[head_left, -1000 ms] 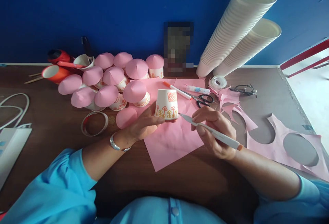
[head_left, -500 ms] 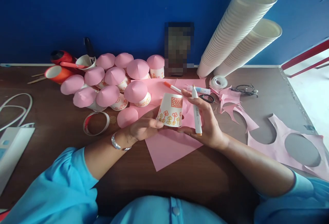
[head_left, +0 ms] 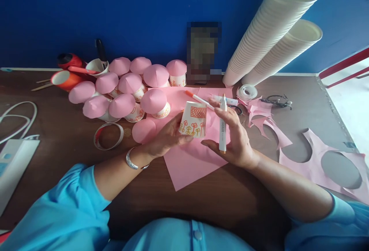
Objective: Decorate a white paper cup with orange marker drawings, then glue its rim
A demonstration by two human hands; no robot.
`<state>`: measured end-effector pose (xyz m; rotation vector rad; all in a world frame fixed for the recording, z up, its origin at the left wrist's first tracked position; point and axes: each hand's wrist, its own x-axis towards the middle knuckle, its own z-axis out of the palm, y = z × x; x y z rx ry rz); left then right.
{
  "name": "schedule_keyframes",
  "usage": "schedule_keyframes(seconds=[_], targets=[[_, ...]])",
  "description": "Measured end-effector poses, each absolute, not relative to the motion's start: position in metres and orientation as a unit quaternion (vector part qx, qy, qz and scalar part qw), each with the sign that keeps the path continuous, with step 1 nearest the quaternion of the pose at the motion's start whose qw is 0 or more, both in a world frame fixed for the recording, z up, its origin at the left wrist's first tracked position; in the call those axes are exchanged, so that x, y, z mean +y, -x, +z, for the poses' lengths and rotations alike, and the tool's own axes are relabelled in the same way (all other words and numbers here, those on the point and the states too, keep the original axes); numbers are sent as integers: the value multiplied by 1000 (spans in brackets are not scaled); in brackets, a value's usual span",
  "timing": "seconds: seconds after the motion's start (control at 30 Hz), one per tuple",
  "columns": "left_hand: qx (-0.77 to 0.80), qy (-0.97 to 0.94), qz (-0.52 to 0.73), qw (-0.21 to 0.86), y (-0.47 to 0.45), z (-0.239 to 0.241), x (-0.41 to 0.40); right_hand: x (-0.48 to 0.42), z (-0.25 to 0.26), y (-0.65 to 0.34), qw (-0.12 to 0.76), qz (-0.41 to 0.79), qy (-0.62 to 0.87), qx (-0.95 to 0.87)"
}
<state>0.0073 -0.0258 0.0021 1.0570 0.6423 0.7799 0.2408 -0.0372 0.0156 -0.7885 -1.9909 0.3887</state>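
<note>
My left hand (head_left: 168,137) is closed around a white paper cup (head_left: 192,119), held upside down above the pink paper (head_left: 184,170). Orange and yellow flowers run along the cup's lower part, with a red-orange crosshatched rectangle above them. Just right of the cup, my right hand (head_left: 235,135) holds a white marker (head_left: 223,128) upright against the fingers, its orange-brown tip pointing up. The right thumb is stretched toward the cup, apart from it. Behind lies another marker with an orange cap (head_left: 188,93).
Several cups with pink cone tops (head_left: 129,83) stand at the back left. Two tall stacks of paper cups (head_left: 271,32) lean at the back right. Clear tape (head_left: 247,92), pink scraps (head_left: 314,158) and a glue tube (head_left: 226,100) lie on the right. A tape ring (head_left: 108,137) lies left.
The cup has turned and tilted in my left hand and moved slightly right. My right fingers have come away from its edge, still holding the marker.
</note>
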Motion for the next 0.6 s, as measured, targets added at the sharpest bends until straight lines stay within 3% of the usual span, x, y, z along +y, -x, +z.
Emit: schedule_keyframes(seconds=[0.13, 0.3, 0.6], targets=[[325, -444, 387, 740, -9, 3, -24, -46, 23, -246, 513, 131, 319, -786], [316, -439, 396, 742, -11, 6, -24, -59, 36, -244, 472, 149, 297, -817], [319, -434, 396, 744, -12, 7, -25, -59, 36, -235, 492, 169, 288, -804]])
